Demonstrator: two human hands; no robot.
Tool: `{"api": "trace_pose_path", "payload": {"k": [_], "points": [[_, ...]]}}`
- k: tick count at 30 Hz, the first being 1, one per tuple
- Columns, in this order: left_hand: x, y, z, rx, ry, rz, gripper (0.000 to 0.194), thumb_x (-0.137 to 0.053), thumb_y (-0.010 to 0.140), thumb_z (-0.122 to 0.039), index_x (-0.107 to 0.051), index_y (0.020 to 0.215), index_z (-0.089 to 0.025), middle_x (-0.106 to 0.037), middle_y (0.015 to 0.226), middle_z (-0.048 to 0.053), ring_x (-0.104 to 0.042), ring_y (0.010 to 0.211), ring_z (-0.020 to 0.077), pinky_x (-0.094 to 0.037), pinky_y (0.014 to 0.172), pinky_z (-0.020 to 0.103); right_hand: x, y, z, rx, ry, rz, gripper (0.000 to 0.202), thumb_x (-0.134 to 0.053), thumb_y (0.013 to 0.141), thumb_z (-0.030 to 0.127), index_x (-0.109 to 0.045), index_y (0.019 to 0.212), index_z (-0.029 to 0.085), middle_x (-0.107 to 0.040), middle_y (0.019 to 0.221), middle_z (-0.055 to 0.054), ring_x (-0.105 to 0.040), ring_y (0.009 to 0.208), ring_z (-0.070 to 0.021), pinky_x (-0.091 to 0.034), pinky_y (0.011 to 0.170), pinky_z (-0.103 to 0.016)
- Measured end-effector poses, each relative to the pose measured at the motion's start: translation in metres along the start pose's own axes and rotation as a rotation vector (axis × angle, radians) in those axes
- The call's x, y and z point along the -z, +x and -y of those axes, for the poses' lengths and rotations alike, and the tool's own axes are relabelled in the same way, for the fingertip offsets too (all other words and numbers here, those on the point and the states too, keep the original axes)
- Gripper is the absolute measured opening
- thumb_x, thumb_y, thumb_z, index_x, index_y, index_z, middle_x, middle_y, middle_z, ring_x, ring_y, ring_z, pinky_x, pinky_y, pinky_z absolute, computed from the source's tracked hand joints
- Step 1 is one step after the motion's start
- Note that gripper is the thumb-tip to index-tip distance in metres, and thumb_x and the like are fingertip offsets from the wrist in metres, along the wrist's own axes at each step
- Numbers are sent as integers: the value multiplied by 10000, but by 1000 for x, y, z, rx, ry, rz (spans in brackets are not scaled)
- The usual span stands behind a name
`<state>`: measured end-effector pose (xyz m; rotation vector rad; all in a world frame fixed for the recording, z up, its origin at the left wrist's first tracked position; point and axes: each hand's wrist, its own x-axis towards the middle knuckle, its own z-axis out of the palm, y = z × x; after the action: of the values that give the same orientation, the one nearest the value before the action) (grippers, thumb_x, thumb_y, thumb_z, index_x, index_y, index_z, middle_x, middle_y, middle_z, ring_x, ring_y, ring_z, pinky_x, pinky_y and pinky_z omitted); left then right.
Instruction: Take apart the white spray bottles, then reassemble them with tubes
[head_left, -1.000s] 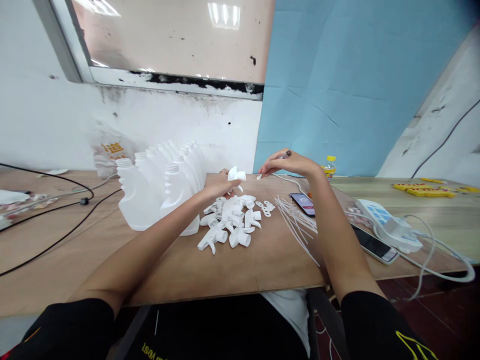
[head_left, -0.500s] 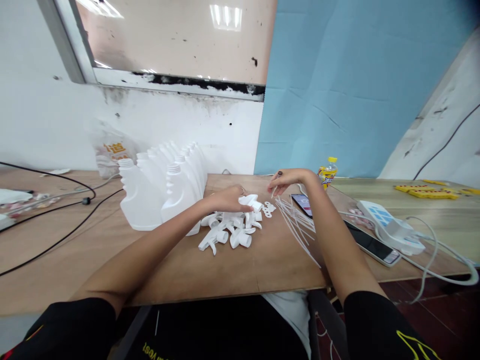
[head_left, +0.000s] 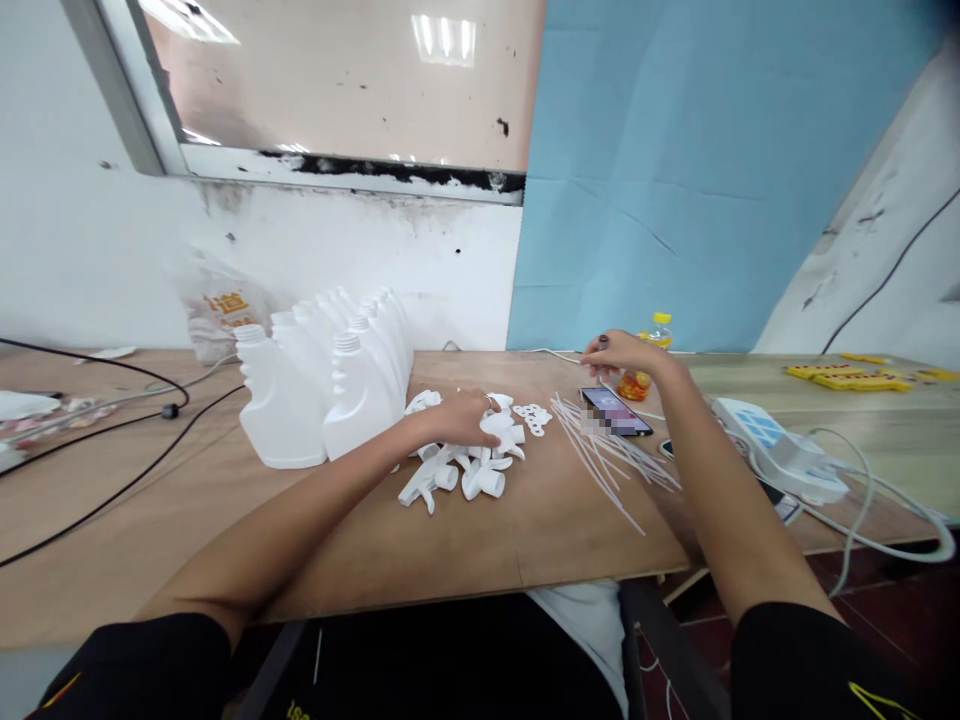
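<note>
My left hand [head_left: 469,418] rests on a pile of white trigger spray heads [head_left: 489,482], its fingers curled round one spray head near the top. Part of the pile is hidden under the hand. My right hand [head_left: 621,352] is raised at the back right, beside a drink bottle [head_left: 661,320] with a yellow cap. Its fingers are pinched at a thin white cable [head_left: 641,412], which runs down past a phone [head_left: 615,411]. Between the hands lie flat white ring pieces [head_left: 534,420] and several thin white tubes [head_left: 600,455].
White jug-shaped bottles [head_left: 281,410] stand in rows left of the pile. Behind them leans a plastic bag [head_left: 217,310]. Black cables [head_left: 112,470] cross the left of the table. A power strip [head_left: 780,450] and yellow packs [head_left: 847,378] lie at the right.
My right hand has moved right, away from the tubes to beside the drink bottle, and the phone now shows more fully. My left hand has shifted slightly on the spray heads.
</note>
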<state>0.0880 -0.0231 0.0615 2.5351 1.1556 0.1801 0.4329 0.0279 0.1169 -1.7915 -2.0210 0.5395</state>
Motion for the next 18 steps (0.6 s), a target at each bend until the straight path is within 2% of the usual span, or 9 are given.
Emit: {"api": "trace_pose_path", "payload": {"k": [3,5,7,11,15,18], "points": [[-4,0,-2,-43,14,-18,670,-701,774,-485,-556,1364,-201,-558,1394,153,-515,1294,357,-430,1003,398,0,-7,-49,-132,-135,-321,179,-660,795,173,-729,951,121,-766,847,-97,-712,760,-192,-537,689,-238],[-6,0,-2,-76,31,-41,595,-712,779,-455,-594,1307,-208,-576,1367,133,-501,1297,357,-396,1049,431,-6,-12,-76,-192,-194,-384,197,-617,773,91,-718,941,108,-767,969,-133,-720,902,-222,-531,767,-246],[-9,-2,-2,-86,47,-65,519,-733,779,-429,-630,1242,-220,-575,1368,113,-487,1304,362,-342,1099,484,-13,-16,-96,-251,-255,-444,192,-559,817,95,-713,930,120,-756,1027,-170,-714,995,-263,-523,822,-286],[-15,-7,-4,-99,84,-107,413,-755,785,-361,-655,1160,-221,-587,1347,101,-472,1302,352,-324,1109,513,-22,-24,-121,-375,-350,-512,265,-506,864,123,-726,1009,147,-732,1095,-233,-691,1088,-359,-524,860,-391],[-18,-12,-11,-133,142,-116,405,-698,834,-284,-620,1225,-209,-576,1370,113,-456,1332,338,-304,1134,528,-26,-29,-138,-503,-373,-498,291,-547,846,135,-745,1057,101,-720,1081,-285,-699,1065,-398,-541,830,-424],[-15,-15,-14,-140,184,-104,448,-650,854,-259,-585,1294,-199,-553,1401,128,-442,1349,352,-291,1141,558,-31,-30,-146,-533,-392,-459,283,-586,850,196,-755,1030,58,-711,1052,-318,-694,1062,-427,-539,823,-439]]}}
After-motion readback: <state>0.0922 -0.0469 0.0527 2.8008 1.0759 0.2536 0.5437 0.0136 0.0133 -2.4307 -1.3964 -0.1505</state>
